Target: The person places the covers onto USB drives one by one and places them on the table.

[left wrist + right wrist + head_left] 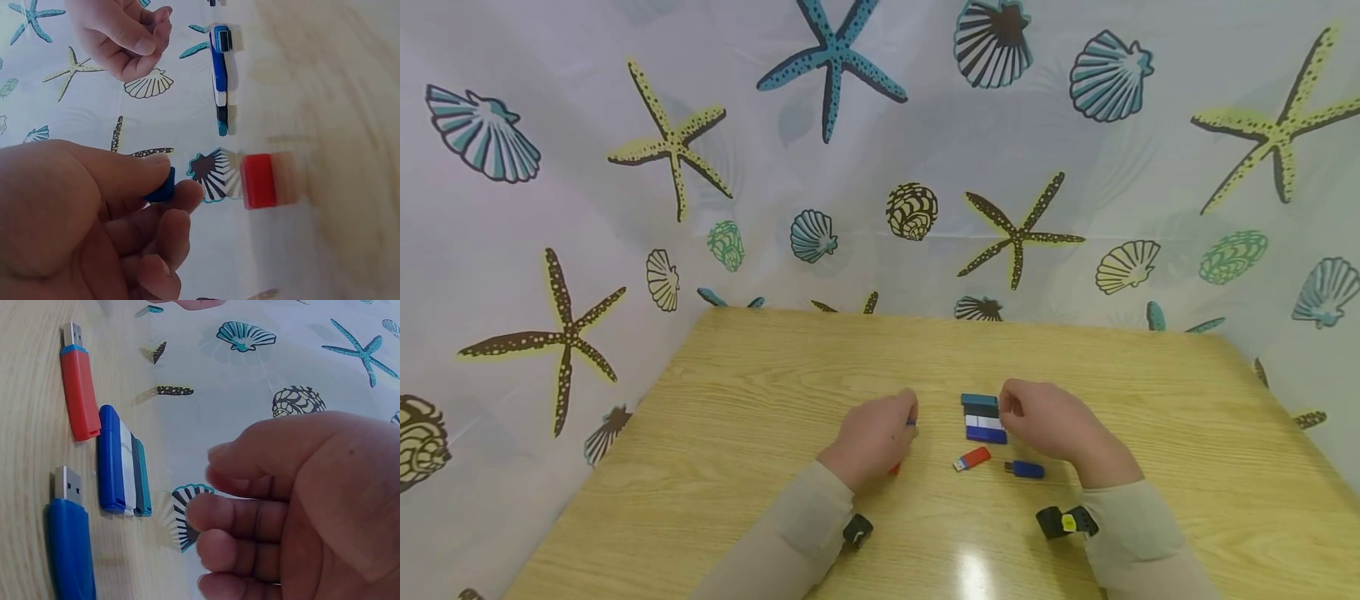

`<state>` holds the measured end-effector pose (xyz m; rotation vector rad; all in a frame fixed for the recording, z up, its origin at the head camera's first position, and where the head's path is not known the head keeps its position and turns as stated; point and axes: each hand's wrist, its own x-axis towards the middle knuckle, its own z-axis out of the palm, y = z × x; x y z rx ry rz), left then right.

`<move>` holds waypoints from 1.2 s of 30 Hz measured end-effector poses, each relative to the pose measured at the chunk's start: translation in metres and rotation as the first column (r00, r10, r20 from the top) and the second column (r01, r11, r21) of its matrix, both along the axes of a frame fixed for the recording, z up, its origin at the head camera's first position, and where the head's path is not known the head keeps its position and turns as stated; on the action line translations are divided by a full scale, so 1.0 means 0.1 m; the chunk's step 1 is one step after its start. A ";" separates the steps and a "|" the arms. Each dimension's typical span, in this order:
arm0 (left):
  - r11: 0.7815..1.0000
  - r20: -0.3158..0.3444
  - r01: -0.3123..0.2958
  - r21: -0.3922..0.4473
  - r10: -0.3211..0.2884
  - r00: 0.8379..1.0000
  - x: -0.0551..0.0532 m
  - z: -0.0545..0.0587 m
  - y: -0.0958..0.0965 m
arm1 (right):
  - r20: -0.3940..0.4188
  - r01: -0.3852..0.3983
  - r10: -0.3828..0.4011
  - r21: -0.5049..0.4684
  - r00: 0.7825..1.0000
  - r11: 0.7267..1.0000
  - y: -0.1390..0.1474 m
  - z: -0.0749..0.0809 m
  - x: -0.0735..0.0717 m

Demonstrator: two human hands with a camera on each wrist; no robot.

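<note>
My left hand (872,435) pinches a small blue cap (164,189) between thumb and forefinger, held above the table. A red cap (257,181) stands on the table close by, partly covered by that hand in the head view. My right hand (1060,425) hovers with loosely curled fingers and nothing between them. Left of it lies a row of USB sticks, teal (980,400), black (982,411), white (985,422) and blue (987,435), side by side. Nearer me are a red USB stick (976,457) and a blue USB stick (1027,470), both with bare metal plugs.
The wooden table (760,400) reaches back to a white curtain (880,167) printed with shells and starfish, which also runs along both sides. Black wrist straps (1060,523) sit on both forearms.
</note>
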<state>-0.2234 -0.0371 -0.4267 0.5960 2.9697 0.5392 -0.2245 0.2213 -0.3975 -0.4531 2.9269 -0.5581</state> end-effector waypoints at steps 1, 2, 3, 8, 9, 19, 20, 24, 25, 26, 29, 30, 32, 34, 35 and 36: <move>1.000 -0.012 -0.001 -0.001 0.001 1.000 0.00 0.00 0.00 | 0.004 -0.005 0.005 0.003 1.000 1.000 0.01 0.00 0.00; 1.000 -0.022 -0.005 -0.002 0.005 1.000 0.00 0.00 0.01 | 0.009 -0.010 0.010 0.007 1.000 1.000 0.01 0.00 0.00; 1.000 -0.028 -0.011 -0.003 0.010 1.000 0.00 0.00 0.01 | 0.016 -0.014 0.014 0.010 1.000 1.000 0.02 0.00 0.01; 0.999 -0.033 -0.044 0.015 0.044 0.998 0.01 0.03 0.04 | 0.055 -0.026 0.025 0.020 0.998 0.999 0.02 0.02 0.03; 0.999 -0.032 -0.048 0.019 0.049 0.998 0.02 0.04 0.04 | 0.066 -0.027 0.026 0.021 0.998 0.999 0.02 0.02 0.04; 0.997 -0.030 -0.055 0.053 0.057 0.998 0.02 0.07 0.03 | 0.162 -0.033 0.024 0.051 0.986 0.998 0.10 0.05 0.08; 0.997 -0.033 -0.053 0.057 0.055 0.998 0.02 0.07 0.03 | 0.181 -0.029 0.019 0.052 0.983 0.998 0.11 0.04 0.08; 0.996 -0.046 -0.053 0.078 0.056 0.997 0.02 0.06 0.03 | 0.251 -0.015 -0.003 0.071 0.968 0.997 0.12 0.01 0.09; 0.995 -0.046 -0.055 0.084 0.059 0.997 0.02 0.05 0.04 | 0.268 -0.010 -0.011 0.076 0.963 0.997 0.12 0.01 0.09; 0.995 -0.047 -0.057 0.088 0.061 0.997 0.01 0.05 0.04 | 0.281 -0.006 -0.018 0.085 0.960 0.996 0.13 0.00 0.09; 0.993 -0.039 -0.067 0.097 0.072 0.997 0.01 0.06 0.05 | 0.298 0.004 -0.039 0.115 0.954 0.993 0.13 -0.02 0.10; 0.993 -0.037 -0.068 0.100 0.072 0.997 0.01 0.06 0.05 | 0.298 0.004 -0.040 0.122 0.954 0.992 0.13 -0.03 0.10; 0.993 -0.044 -0.064 0.103 0.069 0.997 0.01 0.06 0.05 | 0.294 0.000 -0.039 0.132 0.955 0.991 0.13 -0.04 0.10; 0.993 -0.051 -0.055 0.108 0.061 0.997 0.01 0.07 0.04 | 0.293 -0.001 -0.039 0.136 0.955 0.991 0.13 -0.05 0.11; 0.993 -0.058 -0.048 0.110 0.054 0.997 0.02 0.07 0.03 | 0.290 -0.005 -0.036 0.139 0.956 0.990 0.13 -0.06 0.11; 0.993 -0.067 -0.041 0.111 0.049 0.997 0.02 0.07 0.03 | 0.289 -0.007 -0.034 0.140 0.957 0.990 0.13 -0.06 0.11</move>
